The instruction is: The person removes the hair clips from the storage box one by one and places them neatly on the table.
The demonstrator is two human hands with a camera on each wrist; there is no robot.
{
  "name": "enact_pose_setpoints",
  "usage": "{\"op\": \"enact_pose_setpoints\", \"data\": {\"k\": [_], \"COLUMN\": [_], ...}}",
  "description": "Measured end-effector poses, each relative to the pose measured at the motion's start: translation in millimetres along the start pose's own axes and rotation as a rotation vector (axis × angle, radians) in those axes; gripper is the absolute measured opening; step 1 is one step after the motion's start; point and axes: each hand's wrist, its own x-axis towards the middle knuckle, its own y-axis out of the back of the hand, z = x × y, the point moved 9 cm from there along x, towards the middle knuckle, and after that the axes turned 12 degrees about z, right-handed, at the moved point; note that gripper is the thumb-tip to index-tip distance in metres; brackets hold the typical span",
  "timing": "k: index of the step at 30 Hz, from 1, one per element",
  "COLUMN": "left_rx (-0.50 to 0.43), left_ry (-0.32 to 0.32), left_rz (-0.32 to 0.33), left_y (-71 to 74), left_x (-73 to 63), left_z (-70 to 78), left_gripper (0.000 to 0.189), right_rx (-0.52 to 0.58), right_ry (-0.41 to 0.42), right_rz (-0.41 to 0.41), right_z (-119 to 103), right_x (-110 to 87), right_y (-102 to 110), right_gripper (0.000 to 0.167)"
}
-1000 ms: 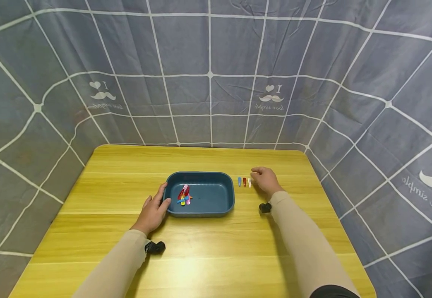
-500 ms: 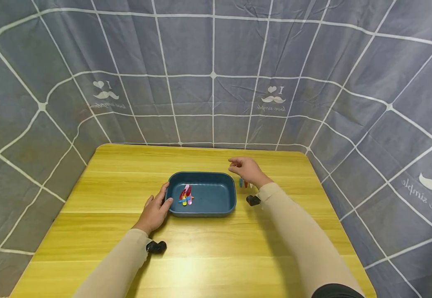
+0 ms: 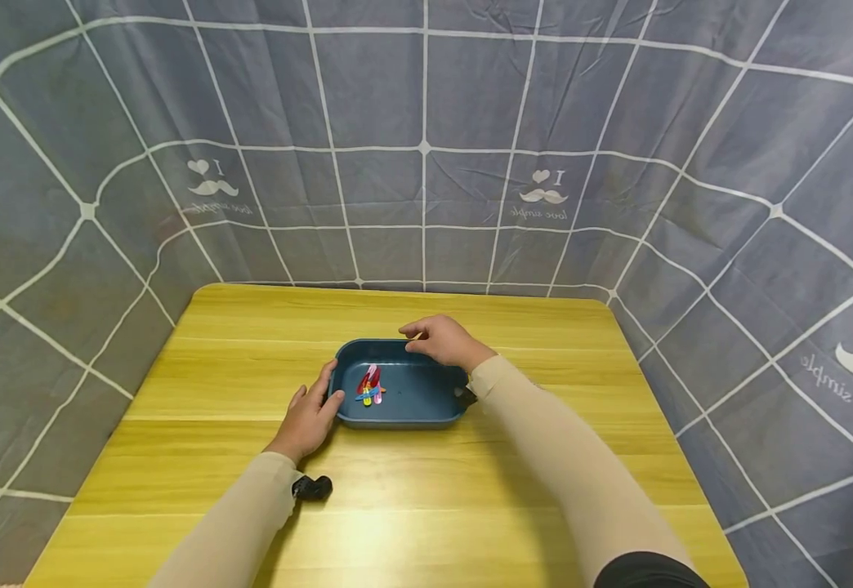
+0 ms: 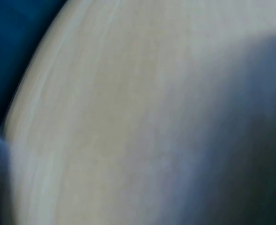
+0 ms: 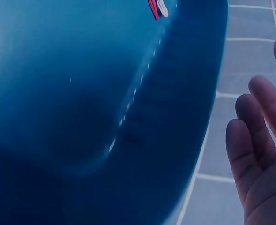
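Observation:
A dark blue rectangular basin stands on the table, with a small pile of snap hair clips in red, pink, yellow and blue at its left end. My left hand rests against the basin's left side, index finger and thumb spread along the rim. Over the far rim, right of the clip pile, hovers my right hand; its fingers reach leftward, slightly bent, and no object shows among them. In the right wrist view, a red and a white clip lie inside the basin, away from the relaxed fingers.
The wooden table reaches back to a grey curtain with white grid lines, which also hangs along both sides. My right sleeve covers the spot right of the basin. The left wrist view holds mostly blurred tabletop.
My right hand has moved left from beside three clips lying right of the basin to over its far rim. Those clips are now hidden by the sleeve. My left hand stays at the basin.

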Motion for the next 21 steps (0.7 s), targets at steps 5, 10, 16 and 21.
{"op": "enact_pose_setpoints", "data": {"k": [5,10,16,21], "left_rx": [-0.003,0.005,0.001,-0.003], "left_ry": [-0.005,-0.006,0.009,0.006], "left_rz": [0.011,0.011,0.004,0.006], "left_y": [2.3,2.0,3.3,3.7], "left_x": [0.5,1.4,0.2,-1.2], "left_z": [2.9,3.6,4.0,4.9], "left_gripper": [0.063,0.064,0.064,0.064], "right_rx": [-0.008,0.004,-0.030,-0.084], "right_ry": [0.010,0.033,0.064,0.077], "right_rz": [-0.049,-0.080,-0.138,-0.178], "right_z": [-7,-14,-22,-23], "right_x": [6.1,9.7,11.8,14.0], "right_y": [-16,-28,-44,-59], "right_gripper": [0.041,0.041,0.042,0.040]}}
